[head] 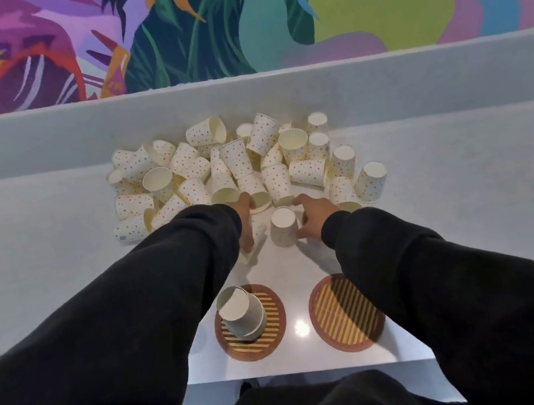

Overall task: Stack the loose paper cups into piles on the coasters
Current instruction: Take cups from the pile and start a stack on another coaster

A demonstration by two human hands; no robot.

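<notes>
a bright mural point(231, 17) fills the wall behind the pale surface point(60, 268), and the heap point(239, 165) of loose dotted cups lies at its far side, below a ledge. nearer me sit two striped coasters: the left coaster point(274, 319) carries a short pile point(240, 313) of upturned cups, and the right coaster point(346, 312) lies beside it. just in front of the heap, my left hand point(246, 222) curls around a tipped cup point(257, 235), which is blurred, and my right hand point(312, 214) clasps an inverted cup point(284, 227).
</notes>
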